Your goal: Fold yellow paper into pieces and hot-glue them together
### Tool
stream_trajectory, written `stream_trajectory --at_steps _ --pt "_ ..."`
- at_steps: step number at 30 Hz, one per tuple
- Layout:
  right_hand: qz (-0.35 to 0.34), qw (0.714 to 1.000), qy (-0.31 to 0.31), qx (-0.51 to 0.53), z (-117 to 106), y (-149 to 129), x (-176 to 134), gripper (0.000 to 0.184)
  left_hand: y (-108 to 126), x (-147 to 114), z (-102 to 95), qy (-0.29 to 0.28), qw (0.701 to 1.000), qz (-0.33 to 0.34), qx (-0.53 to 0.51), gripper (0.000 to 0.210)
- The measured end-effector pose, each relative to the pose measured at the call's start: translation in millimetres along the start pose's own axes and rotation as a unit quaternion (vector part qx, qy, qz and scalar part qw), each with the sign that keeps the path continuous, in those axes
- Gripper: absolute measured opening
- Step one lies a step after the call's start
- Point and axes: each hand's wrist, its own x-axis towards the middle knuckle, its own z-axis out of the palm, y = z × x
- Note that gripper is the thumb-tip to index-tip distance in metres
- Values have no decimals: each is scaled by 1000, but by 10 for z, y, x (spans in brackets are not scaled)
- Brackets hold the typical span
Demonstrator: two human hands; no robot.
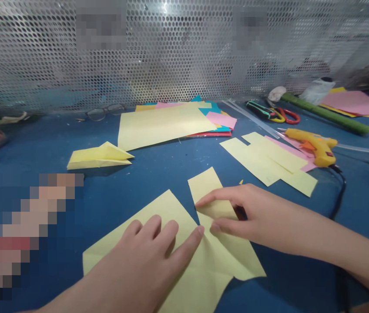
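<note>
A pale yellow sheet of paper (pixel 145 219), creased and slit from its far edge, lies on the blue table in front of me. My left hand (pixel 156 248) presses on it, index finger stretched to the inner end of the slit and the other fingers bent. On the flap (pixel 209 184) right of the slit rests my right hand (pixel 236 213), its index tip at the flap's left edge and its thumb apart, nearer me. The paper bulges beside the thumb. My right hand's other fingers are mostly hidden.
A folded yellow paper piece (pixel 101 156) lies left, beyond it a yellow sheet (pixel 161 126) over coloured papers. Cut yellow pieces (pixel 263 154) and a yellow glue gun (pixel 315 145) with a black cord lie right, near scissors (pixel 290 116) and a green stem (pixel 328 115). Perforated metal (pixel 184 52) stands behind.
</note>
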Motion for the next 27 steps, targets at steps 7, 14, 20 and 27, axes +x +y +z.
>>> stream_trajectory --at_steps 7,14,20,27 --pt "21 999 -16 19 -43 17 -26 35 23 64 -90 -69 997 -32 -30 88" --pt "22 999 -19 18 -32 51 -19 33 19 104 -260 -79 996 -4 -38 68" --pt "35 999 -18 5 -43 76 -16 34 68 137 -316 -76 997 8 29 69" --pt "29 999 -26 -9 -59 101 -77 36 146 144 -219 -99 994 45 -8 67"
